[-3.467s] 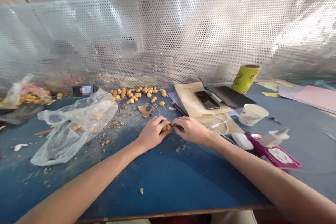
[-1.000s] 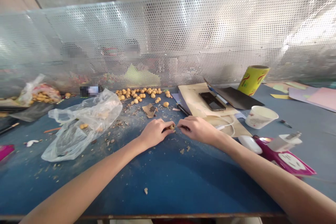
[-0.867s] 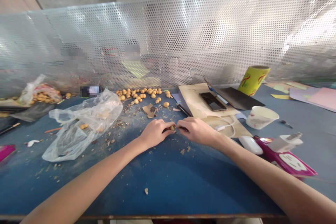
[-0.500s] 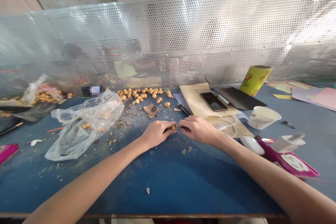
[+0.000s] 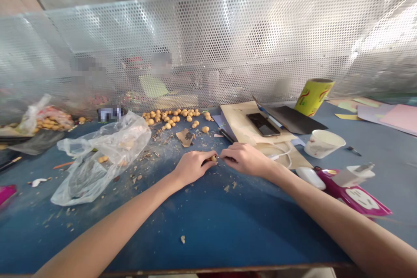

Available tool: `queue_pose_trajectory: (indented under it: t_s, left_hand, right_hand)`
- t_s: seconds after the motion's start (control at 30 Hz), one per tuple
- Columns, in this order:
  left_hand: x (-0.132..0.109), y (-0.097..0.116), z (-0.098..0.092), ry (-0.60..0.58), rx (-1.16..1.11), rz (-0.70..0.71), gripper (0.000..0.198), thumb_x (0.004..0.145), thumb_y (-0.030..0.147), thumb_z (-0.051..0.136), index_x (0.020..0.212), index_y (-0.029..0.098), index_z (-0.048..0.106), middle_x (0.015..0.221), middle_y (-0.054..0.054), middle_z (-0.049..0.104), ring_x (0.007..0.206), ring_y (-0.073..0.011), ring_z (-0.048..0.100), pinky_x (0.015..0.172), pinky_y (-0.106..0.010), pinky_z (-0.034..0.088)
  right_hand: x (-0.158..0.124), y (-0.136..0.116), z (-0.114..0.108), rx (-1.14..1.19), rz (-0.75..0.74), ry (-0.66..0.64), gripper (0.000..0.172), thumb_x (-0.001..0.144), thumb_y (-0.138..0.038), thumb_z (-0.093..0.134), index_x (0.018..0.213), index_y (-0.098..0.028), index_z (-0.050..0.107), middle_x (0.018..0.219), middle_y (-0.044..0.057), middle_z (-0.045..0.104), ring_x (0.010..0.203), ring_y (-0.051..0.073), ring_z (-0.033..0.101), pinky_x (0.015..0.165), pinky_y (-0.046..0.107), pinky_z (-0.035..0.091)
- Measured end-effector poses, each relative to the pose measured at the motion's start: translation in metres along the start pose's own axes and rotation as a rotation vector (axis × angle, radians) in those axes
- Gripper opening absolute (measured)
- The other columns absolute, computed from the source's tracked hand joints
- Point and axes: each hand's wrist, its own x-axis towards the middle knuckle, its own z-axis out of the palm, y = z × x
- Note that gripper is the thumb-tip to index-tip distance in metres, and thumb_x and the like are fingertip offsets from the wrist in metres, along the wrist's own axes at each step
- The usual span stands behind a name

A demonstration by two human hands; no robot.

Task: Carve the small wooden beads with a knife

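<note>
My left hand (image 5: 192, 166) rests on the blue table (image 5: 208, 221) with its fingers pinched round a small tan nut (image 5: 213, 158). Just right of it, my right hand (image 5: 246, 159) is closed on a thin dark tool (image 5: 225, 158) whose tip touches the nut. The tool's handle is mostly hidden inside my fingers. A heap of similar tan nuts (image 5: 174, 116) lies further back, near the perforated metal screen (image 5: 208, 43). Shell crumbs (image 5: 150, 152) are scattered on the table around and left of my hands.
A crumpled clear plastic bag (image 5: 100, 156) lies at left. A phone (image 5: 262, 124) on brown paper, a white cup (image 5: 323, 143), a yellow roll (image 5: 313, 96), a white mouse (image 5: 310, 177) and a magenta power strip (image 5: 355, 191) sit at right. A second bag of nuts (image 5: 45, 119) lies far left.
My hands have stayed together on the nut, with the tool tip working at it in small motions. The view has shifted slightly; nothing else on the table moved.
</note>
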Motion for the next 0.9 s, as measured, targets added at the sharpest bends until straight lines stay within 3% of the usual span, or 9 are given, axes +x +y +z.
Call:
queue_pose_trajectory:
  t_s: [0.5,0.7,0.9]
  left_hand:
    - [0.0007,0.0007,-0.0018,-0.04,0.029,-0.055,0.035,0.096,0.045,0.049,0.124,0.03,0.062,0.092,-0.002,0.074,0.079,-0.0212,0.07,0.064,-0.028,0.051]
    - [0.0,0.0045,-0.0016,-0.045,0.038,-0.063,0.033,0.097,0.043,0.048,0.125,0.03,0.061,0.093,-0.001,0.073,0.084,-0.0203,0.07,0.069,-0.027,0.052]
    - [-0.0016,0.0037,0.0022,-0.025,0.03,-0.044,0.035,0.096,0.042,0.05,0.126,0.026,0.06,0.098,-0.003,0.073,0.086,-0.0207,0.07,0.071,-0.028,0.053]
  right_hand:
    - [0.0034,0.0003,-0.0021,0.026,0.006,0.041,0.017,0.092,-0.019,0.049,0.086,-0.017,0.065,0.07,0.003,0.064,0.067,0.015,0.056,0.067,0.027,0.038]
    - [0.0053,-0.0002,-0.0039,0.001,-0.026,0.055,0.018,0.092,-0.019,0.049,0.087,-0.017,0.066,0.069,0.003,0.064,0.066,0.015,0.055,0.066,0.026,0.036]
    - [0.0041,0.0014,-0.004,-0.029,-0.039,0.062,0.018,0.088,-0.017,0.05,0.077,-0.017,0.063,0.063,0.002,0.059,0.061,0.014,0.05,0.064,0.026,0.034]
